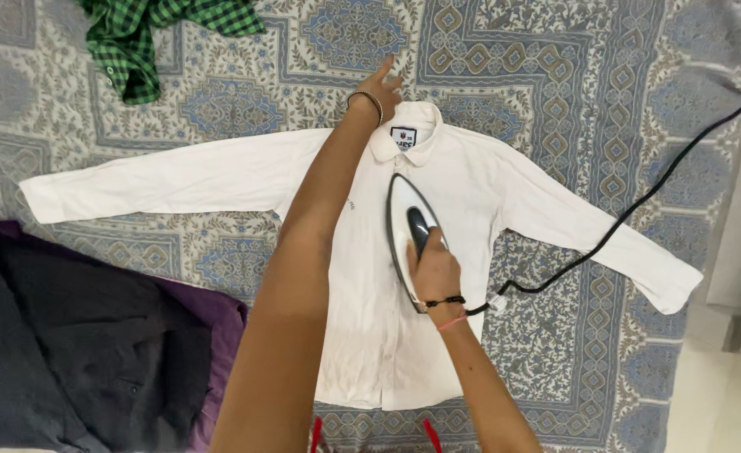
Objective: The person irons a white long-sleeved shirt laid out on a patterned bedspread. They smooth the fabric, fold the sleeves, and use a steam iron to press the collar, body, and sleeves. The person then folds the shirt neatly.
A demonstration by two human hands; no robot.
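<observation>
A white shirt [471,210] lay face up on the patterned bedspread [555,67], its sleeves spread left and right and its collar pointing away from the person, with dark clothes [77,335] heaped at the left. The left hand [380,91], fingers spread, pressed flat beside the collar. The right hand [433,273] was closed around the handle of the iron [408,222], which rested on the shirt's chest, its long axis running lengthwise and its tip pointing towards the collar; the lower front looked creased, so the pressing seemed only partly done.
</observation>
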